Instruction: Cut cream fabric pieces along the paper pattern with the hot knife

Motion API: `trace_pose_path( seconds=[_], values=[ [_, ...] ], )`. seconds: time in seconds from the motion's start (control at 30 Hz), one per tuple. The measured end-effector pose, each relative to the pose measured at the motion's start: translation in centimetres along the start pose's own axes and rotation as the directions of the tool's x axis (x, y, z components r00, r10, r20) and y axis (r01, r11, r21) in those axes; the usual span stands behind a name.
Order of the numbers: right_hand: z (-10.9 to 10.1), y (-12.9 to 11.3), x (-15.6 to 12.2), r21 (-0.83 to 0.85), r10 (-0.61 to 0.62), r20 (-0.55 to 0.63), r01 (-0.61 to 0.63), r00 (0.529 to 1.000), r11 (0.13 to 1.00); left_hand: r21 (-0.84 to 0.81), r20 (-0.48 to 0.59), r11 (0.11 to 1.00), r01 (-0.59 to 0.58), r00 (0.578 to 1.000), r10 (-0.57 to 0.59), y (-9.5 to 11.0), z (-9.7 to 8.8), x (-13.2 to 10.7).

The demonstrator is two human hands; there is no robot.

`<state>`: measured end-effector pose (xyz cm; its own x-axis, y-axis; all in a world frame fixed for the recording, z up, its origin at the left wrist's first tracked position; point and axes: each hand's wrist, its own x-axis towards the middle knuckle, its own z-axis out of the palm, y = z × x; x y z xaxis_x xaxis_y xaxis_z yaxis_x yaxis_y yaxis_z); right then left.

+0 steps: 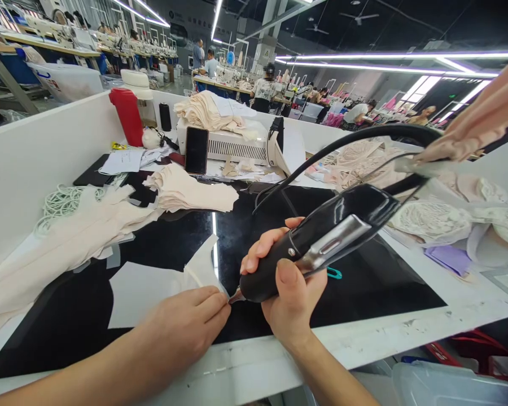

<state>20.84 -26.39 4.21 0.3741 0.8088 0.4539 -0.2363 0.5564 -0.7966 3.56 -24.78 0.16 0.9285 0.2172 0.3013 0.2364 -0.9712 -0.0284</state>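
My right hand (296, 299) is wrapped round a black hand-held power tool (322, 237) with a silver lever on its side and a thick cable at its rear. The tool's pointed metal tip (237, 296) meets the edge of a small cream fabric piece (203, 265). Pinched on that edge, close to the tip, are the fingers of my left hand (190, 321). Under the fabric lies a white sheet (146, 293), partly covered by my left hand. Both rest on a glossy black board (355, 282).
Fabric stacks (195, 192) and green cord (70, 203) lie left. A phone (197, 150) leans against a white machine (237, 141). Bra cups (432, 223) and a purple cloth (449, 258) lie right. A teal clip (334, 273) sits behind the tool. Something blurred and flesh-coloured (478, 118) hangs around the cable (347, 138).
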Motion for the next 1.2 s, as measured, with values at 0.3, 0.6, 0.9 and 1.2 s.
trace_pose_path(
  seconds=[0.3,0.6,0.9,1.2],
  values=[
    [-0.2,-0.1,0.0,0.012,-0.016,0.012,0.015,1.000,1.000,-0.082,0.021,0.995,0.049,0.999,-0.048,-1.7,0.2,-1.2],
    [0.1,-0.2,0.0,0.026,-0.014,0.004,0.014,1.000,1.000,-0.073,-0.081,0.996,0.048,0.995,-0.054,-2.1,1.4,-1.7],
    [0.2,-0.6,0.4,-0.023,-0.028,0.004,0.028,1.000,0.999,-0.090,-0.136,0.994,0.061,0.988,-0.073,-2.3,1.1,-1.7],
    [1.3,0.0,2.2,-0.016,-0.030,-0.065,0.029,0.997,0.999,-0.125,-0.167,0.984,0.127,0.975,-0.147,-2.0,1.1,-1.7]
  ],
)
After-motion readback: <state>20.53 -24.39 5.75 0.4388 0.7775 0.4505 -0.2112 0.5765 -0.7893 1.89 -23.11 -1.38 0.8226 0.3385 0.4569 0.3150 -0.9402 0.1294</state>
